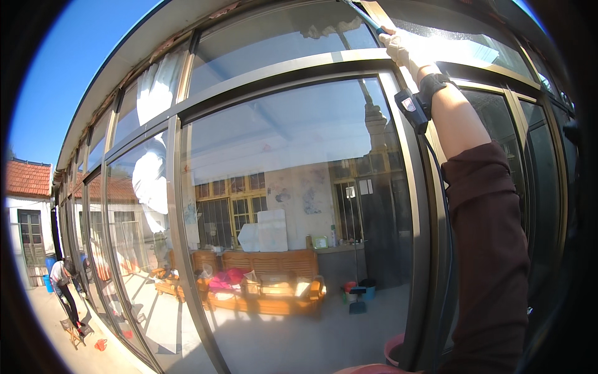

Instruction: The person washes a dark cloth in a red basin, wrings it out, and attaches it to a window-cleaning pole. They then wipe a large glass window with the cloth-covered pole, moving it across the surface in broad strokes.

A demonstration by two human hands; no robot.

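Note:
My right hand (402, 49), in a pale glove, is raised to the upper window panes. It grips the blue handle (370, 18) of a tool whose far end runs out of view at the top. The hand is in front of a metal window post, beside the crossbar (299, 66) of the frame. Below it stands a large glass pane (289, 140), showing a room behind and reflections. Bright glare covers part of the upper right pane (467, 42). My left hand is out of view.
A black device (412, 110) with a cable hangs at my right wrist. A pink basin (395, 349) shows low down. At far left a person (65, 280) bends near the windows, by a folding stool (74, 333). Behind the glass is a wooden bench (271, 266).

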